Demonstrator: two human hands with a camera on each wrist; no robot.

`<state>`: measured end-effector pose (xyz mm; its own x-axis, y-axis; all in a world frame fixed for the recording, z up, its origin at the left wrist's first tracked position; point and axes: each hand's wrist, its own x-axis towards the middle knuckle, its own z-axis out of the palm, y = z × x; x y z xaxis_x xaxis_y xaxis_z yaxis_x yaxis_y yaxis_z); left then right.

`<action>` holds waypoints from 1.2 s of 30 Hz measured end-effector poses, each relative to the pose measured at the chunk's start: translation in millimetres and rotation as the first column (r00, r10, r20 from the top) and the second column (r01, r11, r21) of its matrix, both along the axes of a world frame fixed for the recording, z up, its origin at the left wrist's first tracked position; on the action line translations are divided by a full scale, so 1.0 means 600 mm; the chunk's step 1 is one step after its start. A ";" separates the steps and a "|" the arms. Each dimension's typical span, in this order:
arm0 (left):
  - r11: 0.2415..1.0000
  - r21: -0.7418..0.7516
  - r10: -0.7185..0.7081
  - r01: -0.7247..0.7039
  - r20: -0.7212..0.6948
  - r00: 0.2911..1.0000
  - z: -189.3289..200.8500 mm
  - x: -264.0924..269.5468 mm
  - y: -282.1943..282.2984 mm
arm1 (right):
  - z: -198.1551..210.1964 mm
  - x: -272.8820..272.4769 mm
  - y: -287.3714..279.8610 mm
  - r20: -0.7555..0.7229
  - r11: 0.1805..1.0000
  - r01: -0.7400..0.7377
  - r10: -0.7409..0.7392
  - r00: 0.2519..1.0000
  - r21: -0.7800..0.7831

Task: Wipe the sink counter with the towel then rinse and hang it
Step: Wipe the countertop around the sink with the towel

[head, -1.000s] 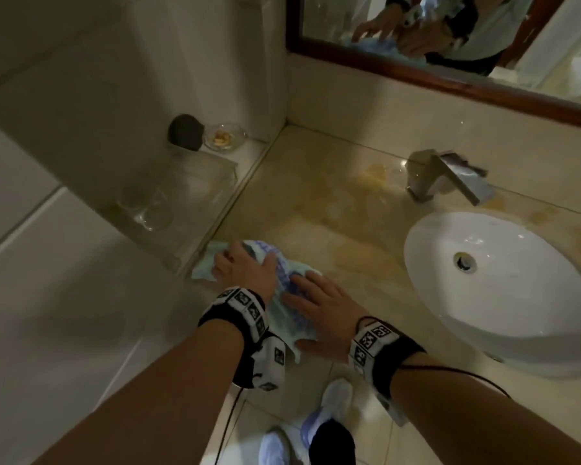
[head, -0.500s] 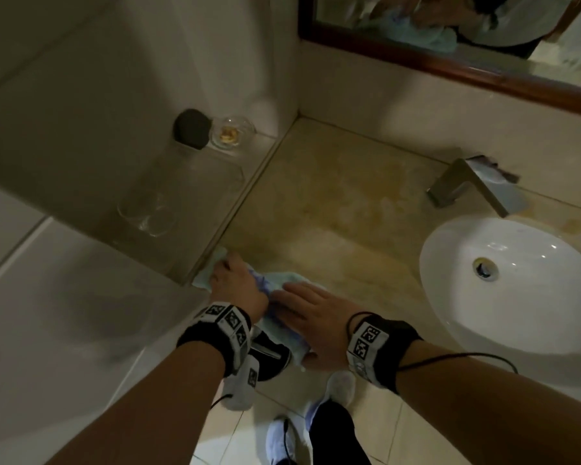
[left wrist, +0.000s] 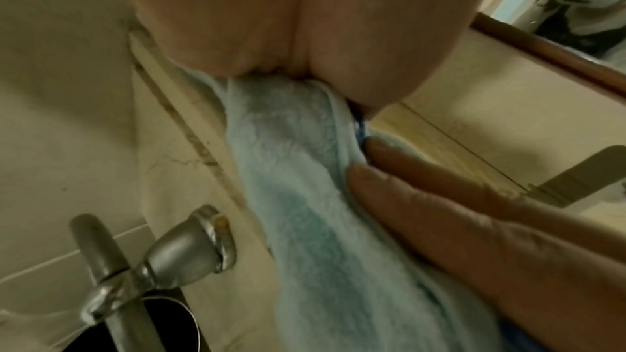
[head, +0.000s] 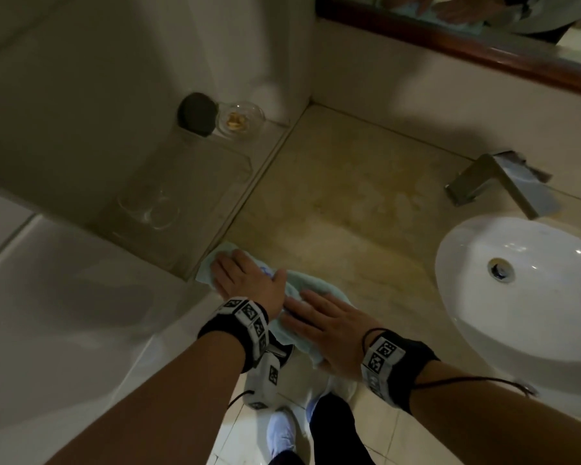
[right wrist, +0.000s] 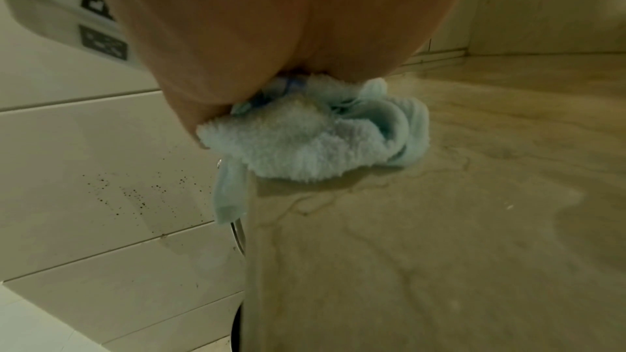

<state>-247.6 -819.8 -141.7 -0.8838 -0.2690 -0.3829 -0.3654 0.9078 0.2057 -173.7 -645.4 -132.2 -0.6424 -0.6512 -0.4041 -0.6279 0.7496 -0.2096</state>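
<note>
Both flat, open hands, left hand [head: 245,280] and right hand [head: 329,327], have dragged the towel [head: 292,286] back to the tabletop's [head: 349,203] lower-left front edge, so wiping's probably still ongoing.

The towel [head: 302,290] is a pale blue-green terry cloth, bunched and creased rather than spread flat, with a small blue mark, perhaps a printed pattern, showing in its folds. It lies on the sink counter [head: 366,203], a beige stone-look top with yellowish blotches, at the counter's near left corner, well apart from the white basin [head: 483,297]. One end reaches the counter's left edge; another flap hangs over the front edge. Both hands lie on it.
</note>
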 end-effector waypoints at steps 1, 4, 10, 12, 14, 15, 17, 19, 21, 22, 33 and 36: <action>1.000 0.015 0.001 -0.001 -0.007 1.000 -0.006 -0.004 0.000 | -0.003 -0.002 0.000 -0.005 1.000 0.001 -0.001 1.000 -0.002; 0.998 0.009 -0.056 0.057 -0.068 0.996 -0.021 -0.015 -0.005 | -0.015 -0.004 0.000 -0.003 0.999 0.022 -0.022 1.000 -0.031; 0.958 -0.029 -0.286 0.285 -0.065 0.956 -0.036 -0.056 -0.019 | -0.018 -0.015 0.002 0.017 0.992 0.076 -0.074 0.997 -0.101; 0.940 -0.016 -0.340 0.340 -0.043 0.939 -0.032 -0.073 -0.020 | -0.017 -0.020 -0.001 0.023 0.988 0.101 -0.099 0.995 -0.115; 0.924 -0.005 -0.383 0.383 -0.003 0.924 -0.028 -0.092 -0.019 | -0.015 -0.023 -0.007 0.026 0.980 0.137 -0.134 0.991 -0.144; 0.913 -0.018 -0.407 0.407 0.005 0.913 -0.029 -0.102 -0.018 | -0.013 -0.024 -0.011 0.036 0.974 0.159 -0.156 0.987 -0.160; 0.887 -0.060 -0.459 0.458 0.000 0.888 -0.035 -0.118 -0.015 | -0.013 -0.026 -0.015 0.038 0.956 0.205 -0.202 0.979 -0.209; 0.863 -0.084 -0.501 0.497 -0.033 0.865 -0.041 -0.133 -0.012 | -0.012 -0.031 -0.021 0.013 0.942 0.240 -0.244 0.970 -0.236; 0.839 -0.093 -0.543 0.536 -0.084 0.835 -0.040 -0.150 -0.003 | -0.020 -0.036 -0.018 -0.021 0.933 0.269 -0.282 0.959 -0.240; 0.828 -0.097 -0.560 0.552 -0.111 0.821 -0.039 -0.160 0.005 | -0.024 -0.038 -0.014 -0.031 0.925 0.288 -0.305 0.952 -0.249; 0.740 -0.136 -0.671 0.659 -0.090 0.736 -0.045 -0.204 0.103 | -0.043 -0.039 0.044 0.003 0.825 0.420 -0.452 0.892 -0.377; 0.732 -0.133 -0.681 0.669 -0.088 0.727 -0.043 -0.198 0.150 | -0.046 -0.029 0.074 -0.038 0.817 0.442 -0.488 0.872 -0.371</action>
<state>-366.3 -730.0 -167.8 -0.8819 0.3902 -0.2645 0.3729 0.9207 0.1148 -191.1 -601.1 -160.0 -0.9333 -0.3421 -0.1095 -0.2607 0.8548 -0.4487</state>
